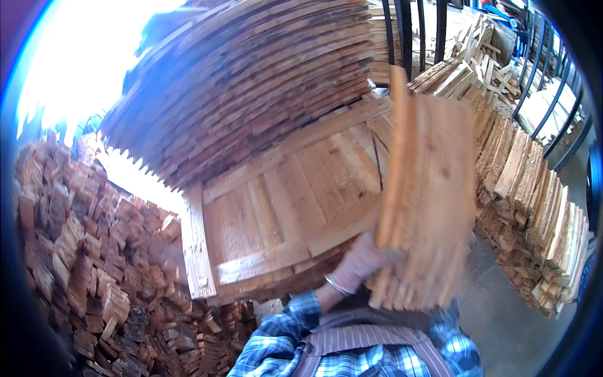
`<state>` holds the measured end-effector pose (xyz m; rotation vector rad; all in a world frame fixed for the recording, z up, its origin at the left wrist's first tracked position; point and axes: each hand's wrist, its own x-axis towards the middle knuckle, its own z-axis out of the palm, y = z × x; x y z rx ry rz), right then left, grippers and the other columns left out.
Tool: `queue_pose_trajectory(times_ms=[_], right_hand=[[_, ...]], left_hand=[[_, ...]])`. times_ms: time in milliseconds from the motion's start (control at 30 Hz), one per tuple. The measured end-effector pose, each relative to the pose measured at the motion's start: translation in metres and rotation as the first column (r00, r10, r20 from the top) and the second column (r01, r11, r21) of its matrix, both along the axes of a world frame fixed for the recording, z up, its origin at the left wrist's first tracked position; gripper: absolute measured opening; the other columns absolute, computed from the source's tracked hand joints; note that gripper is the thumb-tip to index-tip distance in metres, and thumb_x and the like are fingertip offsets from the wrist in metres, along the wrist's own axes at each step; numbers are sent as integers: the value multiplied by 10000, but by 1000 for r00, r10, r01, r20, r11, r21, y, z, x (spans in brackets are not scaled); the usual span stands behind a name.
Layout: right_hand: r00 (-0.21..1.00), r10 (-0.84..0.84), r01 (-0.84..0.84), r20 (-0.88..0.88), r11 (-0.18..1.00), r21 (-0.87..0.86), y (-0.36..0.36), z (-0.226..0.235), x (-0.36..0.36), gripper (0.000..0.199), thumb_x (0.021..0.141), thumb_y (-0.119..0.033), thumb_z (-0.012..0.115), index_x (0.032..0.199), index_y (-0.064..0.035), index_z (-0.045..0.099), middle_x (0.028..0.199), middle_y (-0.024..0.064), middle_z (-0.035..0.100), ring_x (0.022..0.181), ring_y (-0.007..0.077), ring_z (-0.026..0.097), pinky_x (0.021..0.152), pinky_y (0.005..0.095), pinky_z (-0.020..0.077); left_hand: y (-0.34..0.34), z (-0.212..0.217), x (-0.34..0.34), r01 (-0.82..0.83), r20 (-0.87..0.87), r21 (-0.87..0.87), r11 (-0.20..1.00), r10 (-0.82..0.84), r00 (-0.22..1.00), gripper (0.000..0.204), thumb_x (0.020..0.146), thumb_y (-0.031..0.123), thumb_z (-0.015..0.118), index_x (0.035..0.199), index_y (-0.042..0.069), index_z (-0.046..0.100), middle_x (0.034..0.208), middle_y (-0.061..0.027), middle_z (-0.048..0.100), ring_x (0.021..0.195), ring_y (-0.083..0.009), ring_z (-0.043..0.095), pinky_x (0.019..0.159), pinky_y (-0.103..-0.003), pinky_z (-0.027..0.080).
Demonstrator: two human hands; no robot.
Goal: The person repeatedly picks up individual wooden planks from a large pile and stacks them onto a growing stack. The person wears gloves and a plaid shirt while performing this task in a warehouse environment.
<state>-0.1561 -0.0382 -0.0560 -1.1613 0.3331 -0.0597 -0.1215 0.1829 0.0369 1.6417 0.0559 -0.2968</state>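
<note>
A bundle of short wooden boards (433, 195) stands tilted in front of my body, its near face blurred by motion. My left hand (363, 265), in a pale work glove, is closed on the lower left edge of this bundle. My right hand is hidden behind the boards; only its plaid sleeve (449, 333) shows below them. Just left of the bundle lies a low stack topped by a wooden panel of joined slats (295, 201).
A tall stack of boards (251, 81) rises behind the panel. Loose wood blocks (94, 270) heap up at left. More stacked boards (527, 188) line the right side, beside black metal bars (553, 107). Grey floor (509, 301) shows at lower right.
</note>
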Motion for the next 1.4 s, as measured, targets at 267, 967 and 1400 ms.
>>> queue_pose_trajectory(times_ms=[267,967,1400], right_hand=[[899,382,-398,212,917,33,222,46,90,638,941,-492,588,1361,-16,521,1208,72,630,1022,157,609,884,306,507],[684,685,-704,-250,710,21,318,-75,206,561,862,-325,719,1244,54,561,1055,151,679,860,217,681,734,340,585],[720,677,-694,-153,699,-170,313,-7,189,711,769,-242,784,1360,36,503,1116,164,680,925,223,680,756,358,581]], left_hand=[[191,12,-56,-574,48,-293,765,611,790,281,864,127,695,1077,-38,614,816,-85,693,767,-167,680,644,-309,570],[425,-107,-84,-252,181,949,189,328,927,637,965,524,481,1461,127,435,1527,-169,377,1411,-368,336,1125,-500,324],[318,-56,-2,50,-101,975,217,232,967,1037,764,691,650,1573,229,193,1606,-288,46,1497,-425,89,1199,-526,139]])
